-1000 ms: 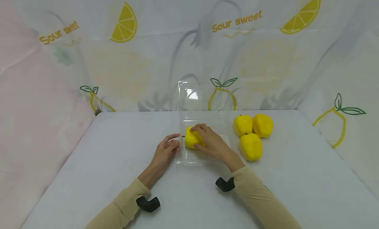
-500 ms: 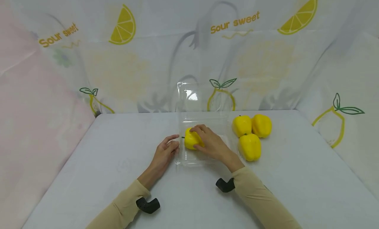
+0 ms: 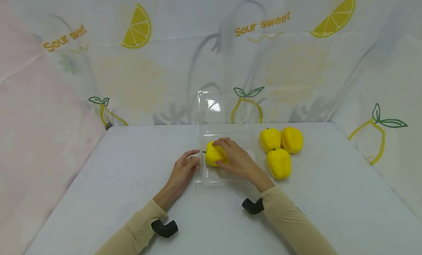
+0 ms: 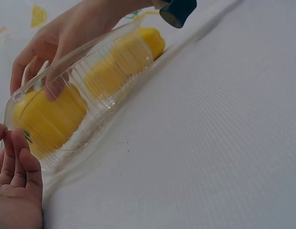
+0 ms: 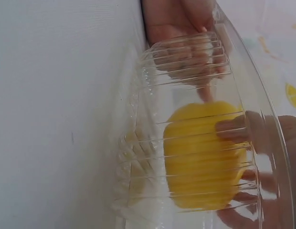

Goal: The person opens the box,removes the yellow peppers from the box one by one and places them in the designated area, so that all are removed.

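In the head view, my right hand grips a yellow bell pepper in the left part of a clear plastic clamshell box. The pepper lies on its side, its green stem pointing left. Fingers and thumb hold it from above and both sides. At the box's left side is my left hand; in the left wrist view, fingertips of that hand pinch the rim. Through the ribbed wall, the right wrist view shows the gripped pepper. The box's lid stands raised behind.
Three more yellow bell peppers stand close together just right of the box. A white cloth covers the table, and a lemon-print curtain hangs behind it. Each sleeve has a black curved piece at the wrist.
The right forearm has shifted very slightly to the right, its hand still holding the pepper. The left hand, the box and the other peppers keep their places.
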A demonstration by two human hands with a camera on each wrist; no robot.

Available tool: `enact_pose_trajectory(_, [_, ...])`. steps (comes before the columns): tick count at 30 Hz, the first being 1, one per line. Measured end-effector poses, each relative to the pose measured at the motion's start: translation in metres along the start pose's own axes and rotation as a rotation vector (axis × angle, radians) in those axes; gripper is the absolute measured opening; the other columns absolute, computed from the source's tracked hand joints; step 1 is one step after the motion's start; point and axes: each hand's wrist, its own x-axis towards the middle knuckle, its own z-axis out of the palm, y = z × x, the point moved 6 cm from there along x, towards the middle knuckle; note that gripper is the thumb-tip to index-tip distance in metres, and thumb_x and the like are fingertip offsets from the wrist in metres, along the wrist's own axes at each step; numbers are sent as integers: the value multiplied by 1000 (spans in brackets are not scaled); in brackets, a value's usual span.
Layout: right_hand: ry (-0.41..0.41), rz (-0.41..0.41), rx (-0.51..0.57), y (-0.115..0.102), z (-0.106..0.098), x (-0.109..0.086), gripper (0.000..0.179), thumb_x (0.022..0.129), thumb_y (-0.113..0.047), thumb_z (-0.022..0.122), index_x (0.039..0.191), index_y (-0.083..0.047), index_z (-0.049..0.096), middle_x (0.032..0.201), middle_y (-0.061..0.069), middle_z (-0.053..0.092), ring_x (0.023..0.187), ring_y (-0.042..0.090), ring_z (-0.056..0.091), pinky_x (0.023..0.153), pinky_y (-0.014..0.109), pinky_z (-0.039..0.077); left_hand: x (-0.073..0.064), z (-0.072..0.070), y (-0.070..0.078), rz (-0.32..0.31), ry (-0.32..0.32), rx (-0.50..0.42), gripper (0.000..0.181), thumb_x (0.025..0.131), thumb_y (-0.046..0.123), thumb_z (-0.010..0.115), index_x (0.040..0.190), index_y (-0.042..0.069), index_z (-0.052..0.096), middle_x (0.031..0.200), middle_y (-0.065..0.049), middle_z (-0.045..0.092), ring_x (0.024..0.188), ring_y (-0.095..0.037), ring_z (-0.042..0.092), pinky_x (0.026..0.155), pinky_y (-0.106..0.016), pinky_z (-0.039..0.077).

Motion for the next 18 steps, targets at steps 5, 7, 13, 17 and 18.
enact_pose_trajectory(5, [20,2,31,-1,-7,-2,50,84,-20,70,128,-12,48,129,6,48,116,24,51,97,41,47,0,0,0,-1,4,-1,40,95,10,54,132,2,43,82,3,58,70,-7,51,67,-16,43])
enact_pose_trajectory(7, [18,12,37,0,-8,-3,50,85,-21,69,129,-13,47,129,5,48,116,23,51,98,41,46,0,0,0,-7,6,-3,38,95,10,53,132,3,44,82,3,58,70,-7,51,67,-16,43])
enact_pose_trajectory(13, [30,30,58,4,-10,-6,51,85,-25,68,130,-14,46,130,4,47,118,21,51,101,39,44,-1,0,0,-16,9,3,38,95,9,53,132,4,45,83,2,58,71,-7,51,68,-16,43])
enact_pose_trajectory(17, [80,23,81,7,-15,-8,54,84,-25,69,131,-13,45,130,5,48,118,22,52,102,40,43,-1,0,0,-8,4,-2,40,95,8,53,133,2,44,83,2,58,71,-7,51,68,-16,43])
enact_pose_trajectory(18, [93,24,87,7,-16,-9,54,84,-24,70,131,-13,45,129,5,48,118,23,52,102,40,43,-1,0,0,-6,3,-4,40,95,8,53,133,2,43,83,2,58,70,-7,51,68,-16,43])
